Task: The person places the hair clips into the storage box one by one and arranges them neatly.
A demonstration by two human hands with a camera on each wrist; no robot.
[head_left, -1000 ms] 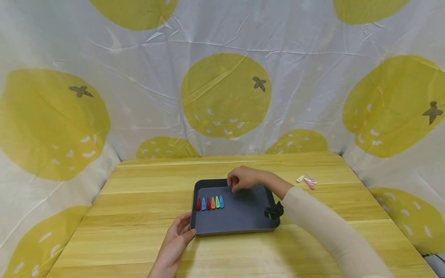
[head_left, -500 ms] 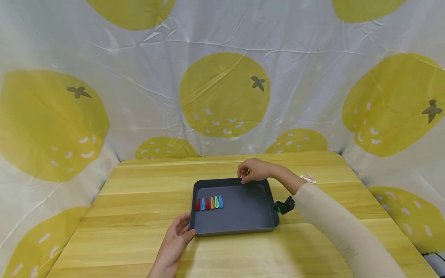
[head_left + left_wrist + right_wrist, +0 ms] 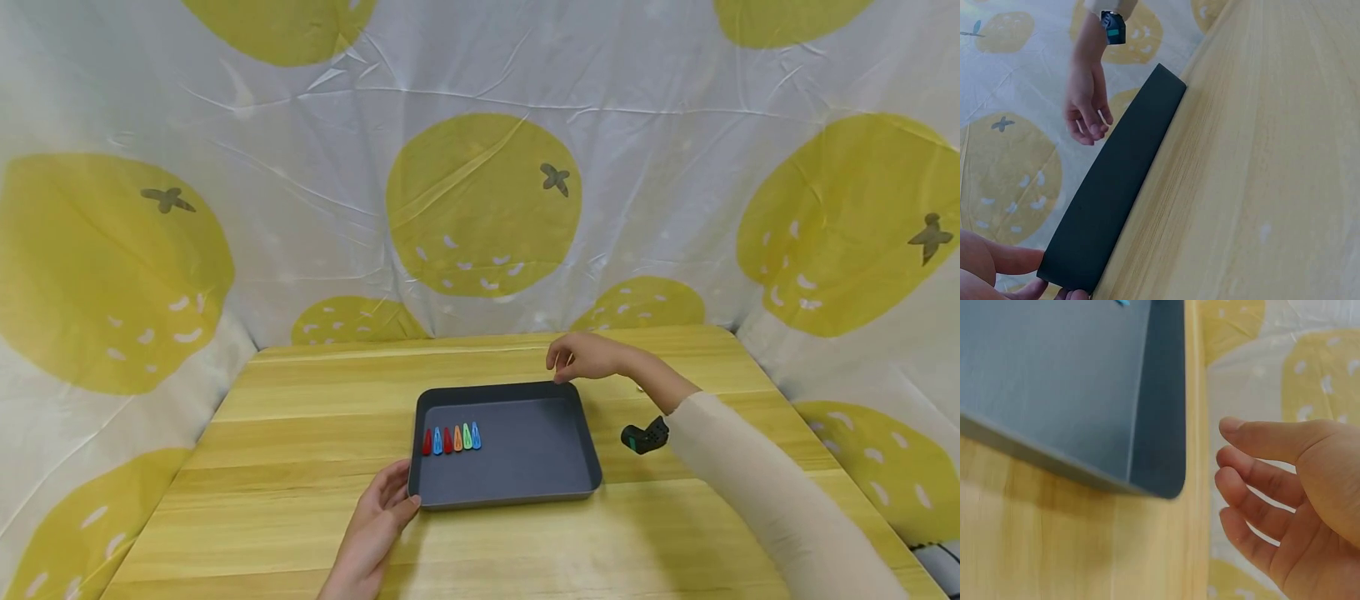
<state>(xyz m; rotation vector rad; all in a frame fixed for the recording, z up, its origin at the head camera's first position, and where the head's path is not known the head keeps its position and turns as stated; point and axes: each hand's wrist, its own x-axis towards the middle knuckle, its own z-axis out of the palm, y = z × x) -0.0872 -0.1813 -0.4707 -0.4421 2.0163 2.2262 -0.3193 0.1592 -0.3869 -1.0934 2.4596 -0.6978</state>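
Observation:
A dark grey rectangular tray (image 3: 525, 462) rests on the wooden table. Inside its left part, several snap hair clips lie side by side in a row: red, blue, red, orange (image 3: 458, 438), green and blue. My left hand (image 3: 377, 521) grips the tray's near left corner, the thumb at the rim and the fingertips low on the wall, as the left wrist view shows. Over the tray's far right corner hovers my right hand (image 3: 592, 357), with loosely bent fingers and nothing between them. The right wrist view shows that hand (image 3: 1291, 500) apart from the tray wall.
The wooden table (image 3: 300, 417) extends around the tray. A black wrist-worn device (image 3: 643, 436) hangs by the right forearm. Behind the table hangs a pale curtain (image 3: 637, 192) printed with yellow fruit. The right forearm covers most of the spot right of the tray.
My right hand has moved right and away from above the tray's inside, fingers loosening. Its forearm now hides the loose pink and white clips at the right. The left hand stays put.

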